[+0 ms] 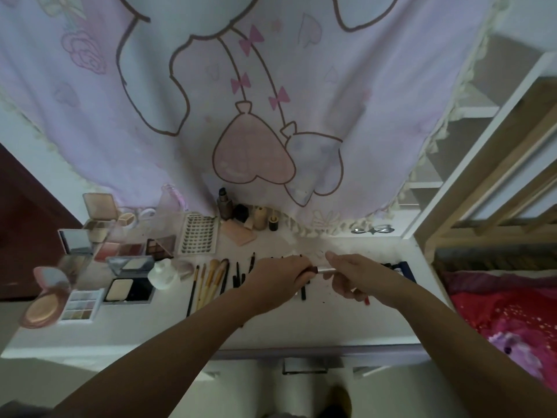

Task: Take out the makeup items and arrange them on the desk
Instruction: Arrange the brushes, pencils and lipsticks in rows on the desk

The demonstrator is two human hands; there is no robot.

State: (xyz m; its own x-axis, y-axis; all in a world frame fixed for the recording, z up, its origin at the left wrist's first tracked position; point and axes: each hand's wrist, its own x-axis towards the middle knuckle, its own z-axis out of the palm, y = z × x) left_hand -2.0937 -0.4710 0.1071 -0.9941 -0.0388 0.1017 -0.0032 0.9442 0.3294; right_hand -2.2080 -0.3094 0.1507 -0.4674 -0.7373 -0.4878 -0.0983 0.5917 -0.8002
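Over the white desk (180, 327), my left hand (280, 276) grips the dark red end of a slim makeup stick (319, 270), and my right hand (349, 274) pinches its pale silver end. A red pencil tip (366, 300) pokes out below my right hand. Several brushes (211, 280) and dark pencils (241, 274) lie in a row to the left of my hands. Open palettes and compacts (129, 288) fill the desk's left part. A lash tray (199, 235) and small bottles (241, 211) stand at the back.
A pink cartoon curtain (256, 101) hangs over the desk's back edge. A white round bottle (164, 277) stands by the compacts. A dark blue case (402, 268) peeks out behind my right wrist. A wooden ladder (482, 191) and a red bedspread (512, 312) lie to the right.
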